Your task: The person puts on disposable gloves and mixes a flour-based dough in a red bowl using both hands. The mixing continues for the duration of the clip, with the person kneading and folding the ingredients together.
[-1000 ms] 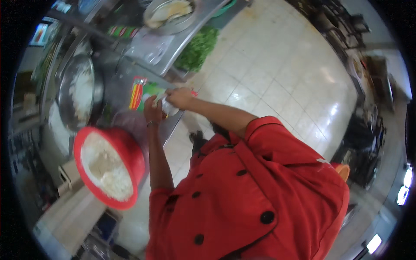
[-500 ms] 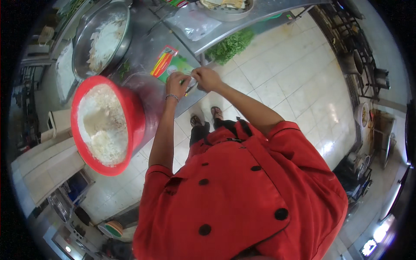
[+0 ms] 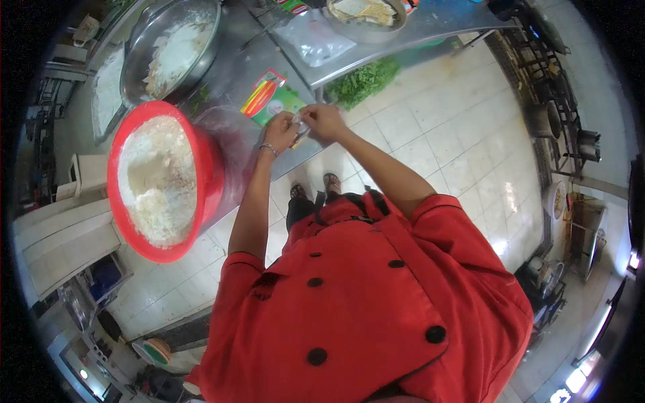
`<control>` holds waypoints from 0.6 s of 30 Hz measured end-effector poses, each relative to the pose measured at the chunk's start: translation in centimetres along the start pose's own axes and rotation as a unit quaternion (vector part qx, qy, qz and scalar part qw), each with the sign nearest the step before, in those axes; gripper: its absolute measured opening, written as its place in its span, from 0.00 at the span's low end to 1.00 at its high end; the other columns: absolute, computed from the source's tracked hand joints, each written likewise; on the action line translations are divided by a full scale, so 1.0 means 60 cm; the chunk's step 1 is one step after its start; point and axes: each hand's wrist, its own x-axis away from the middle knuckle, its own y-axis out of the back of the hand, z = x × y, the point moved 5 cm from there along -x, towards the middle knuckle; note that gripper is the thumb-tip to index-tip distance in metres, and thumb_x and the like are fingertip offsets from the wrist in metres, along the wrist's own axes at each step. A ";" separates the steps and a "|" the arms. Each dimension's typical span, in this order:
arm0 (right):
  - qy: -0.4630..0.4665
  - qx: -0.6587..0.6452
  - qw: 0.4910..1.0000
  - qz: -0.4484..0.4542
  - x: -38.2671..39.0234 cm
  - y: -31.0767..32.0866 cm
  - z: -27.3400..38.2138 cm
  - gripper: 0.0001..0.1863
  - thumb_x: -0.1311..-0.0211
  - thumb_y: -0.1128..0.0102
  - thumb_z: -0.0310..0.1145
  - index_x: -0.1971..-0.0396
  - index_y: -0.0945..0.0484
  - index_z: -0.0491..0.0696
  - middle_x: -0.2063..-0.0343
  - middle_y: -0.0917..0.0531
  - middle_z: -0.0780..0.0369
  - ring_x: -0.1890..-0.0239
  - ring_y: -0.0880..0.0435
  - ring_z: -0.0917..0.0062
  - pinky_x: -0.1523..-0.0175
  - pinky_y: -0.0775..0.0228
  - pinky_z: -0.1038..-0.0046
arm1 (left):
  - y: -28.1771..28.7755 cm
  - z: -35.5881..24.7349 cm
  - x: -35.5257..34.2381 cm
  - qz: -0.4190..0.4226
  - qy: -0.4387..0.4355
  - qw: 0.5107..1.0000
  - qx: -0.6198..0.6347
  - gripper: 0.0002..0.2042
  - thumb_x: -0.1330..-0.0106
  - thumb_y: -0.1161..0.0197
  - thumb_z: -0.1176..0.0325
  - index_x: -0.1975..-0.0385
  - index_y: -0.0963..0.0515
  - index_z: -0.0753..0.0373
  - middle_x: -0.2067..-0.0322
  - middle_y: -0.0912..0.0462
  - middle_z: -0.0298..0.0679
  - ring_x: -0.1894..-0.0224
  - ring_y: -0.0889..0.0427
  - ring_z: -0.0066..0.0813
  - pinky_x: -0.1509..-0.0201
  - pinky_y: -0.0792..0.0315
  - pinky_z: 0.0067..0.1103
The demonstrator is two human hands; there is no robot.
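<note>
My left hand and my right hand meet at the steel table's near edge. Both are closed in a pinch on a small clear plastic sachet, mostly covered by my fingers. What is inside it is too small to make out. Just beyond the hands a green packet with a red and yellow band lies on the table. To the left stands a red tub, with a mound of white flour inside and a beige patch of powder on top.
A big steel bowl holding food dusted with white powder stands behind the tub. Farther right on the steel table lie a clear plastic bag and a bowl of pale flat pieces. Green leaves sit below the table edge.
My fingers have drawn closer together around the sachet. The view has shifted slightly, so the table's things appear a little farther right and the tub a little higher.
</note>
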 end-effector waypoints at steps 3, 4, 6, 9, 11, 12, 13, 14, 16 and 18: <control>0.051 0.006 0.999 -0.017 0.000 -0.007 -0.001 0.13 0.43 0.38 0.40 0.62 0.17 0.50 0.70 0.18 0.55 0.64 0.19 0.61 0.57 0.28 0.65 | -0.002 -0.010 0.004 -0.071 -0.106 0.980 -0.152 0.12 0.46 0.33 0.66 0.63 0.21 0.61 0.64 0.20 0.43 0.60 0.20 0.38 0.56 0.26 0.33; 0.071 0.017 0.997 -0.034 0.005 -0.007 -0.002 0.12 0.43 0.39 0.39 0.62 0.17 0.50 0.69 0.19 0.56 0.63 0.19 0.61 0.57 0.28 0.65 | -0.004 -0.010 0.003 -0.073 -0.085 0.979 -0.171 0.13 0.48 0.32 0.67 0.63 0.21 0.60 0.62 0.21 0.43 0.58 0.21 0.39 0.54 0.27 0.33; 0.113 0.035 0.991 -0.066 0.020 -0.010 0.002 0.10 0.43 0.39 0.38 0.64 0.17 0.50 0.68 0.20 0.56 0.62 0.20 0.61 0.56 0.29 0.66 | -0.008 -0.015 0.005 -0.107 -0.060 0.970 -0.212 0.15 0.52 0.30 0.67 0.63 0.21 0.56 0.60 0.22 0.41 0.55 0.23 0.41 0.52 0.28 0.33; 0.165 0.003 0.984 -0.066 0.042 -0.005 0.021 0.08 0.42 0.40 0.35 0.66 0.17 0.50 0.67 0.21 0.57 0.62 0.21 0.61 0.53 0.30 0.65 | -0.017 -0.026 0.019 -0.168 -0.041 0.951 -0.255 0.17 0.57 0.27 0.64 0.64 0.21 0.50 0.60 0.22 0.38 0.54 0.23 0.42 0.51 0.28 0.34; 0.223 -0.001 0.972 -0.072 0.060 0.006 0.055 0.07 0.42 0.40 0.34 0.67 0.18 0.49 0.66 0.20 0.57 0.61 0.21 0.62 0.53 0.31 0.64 | -0.015 -0.035 0.025 -0.170 -0.024 0.952 -0.254 0.18 0.59 0.27 0.64 0.65 0.22 0.49 0.60 0.23 0.35 0.53 0.24 0.41 0.51 0.29 0.34; 0.242 -0.006 0.968 -0.064 0.068 0.010 0.068 0.07 0.42 0.41 0.34 0.67 0.18 0.48 0.66 0.20 0.57 0.60 0.21 0.62 0.52 0.31 0.63 | -0.015 -0.042 0.028 -0.168 -0.029 0.952 -0.255 0.17 0.58 0.28 0.66 0.65 0.22 0.49 0.60 0.23 0.35 0.53 0.24 0.41 0.51 0.29 0.33; 0.261 -0.011 0.964 -0.057 0.077 0.015 0.080 0.06 0.42 0.41 0.33 0.68 0.19 0.48 0.65 0.19 0.57 0.60 0.21 0.62 0.52 0.31 0.63 | -0.015 -0.048 0.029 -0.166 -0.034 0.952 -0.256 0.16 0.56 0.28 0.67 0.65 0.22 0.49 0.60 0.23 0.35 0.53 0.24 0.41 0.51 0.29 0.33; 0.246 -0.007 0.969 -0.030 0.084 0.017 0.086 0.06 0.42 0.41 0.33 0.68 0.19 0.47 0.66 0.19 0.57 0.59 0.21 0.62 0.52 0.31 0.63 | -0.015 -0.054 0.031 -0.164 -0.040 0.952 -0.256 0.15 0.54 0.29 0.69 0.65 0.22 0.49 0.60 0.23 0.36 0.53 0.24 0.41 0.50 0.29 0.33; 0.221 0.002 0.975 0.025 0.099 0.018 0.104 0.06 0.42 0.41 0.31 0.67 0.21 0.46 0.66 0.19 0.56 0.59 0.20 0.61 0.51 0.30 0.64 | -0.010 -0.061 0.035 -0.159 -0.042 0.948 -0.272 0.16 0.54 0.29 0.69 0.63 0.22 0.50 0.58 0.23 0.36 0.52 0.25 0.42 0.49 0.29 0.33; 0.222 -0.044 0.973 -0.045 0.127 0.045 0.142 0.05 0.39 0.42 0.30 0.66 0.22 0.45 0.69 0.19 0.58 0.63 0.19 0.66 0.55 0.29 0.66 | -0.010 -0.058 0.042 -0.156 -0.039 0.942 -0.295 0.17 0.54 0.29 0.69 0.62 0.22 0.51 0.56 0.24 0.38 0.51 0.25 0.43 0.48 0.29 0.32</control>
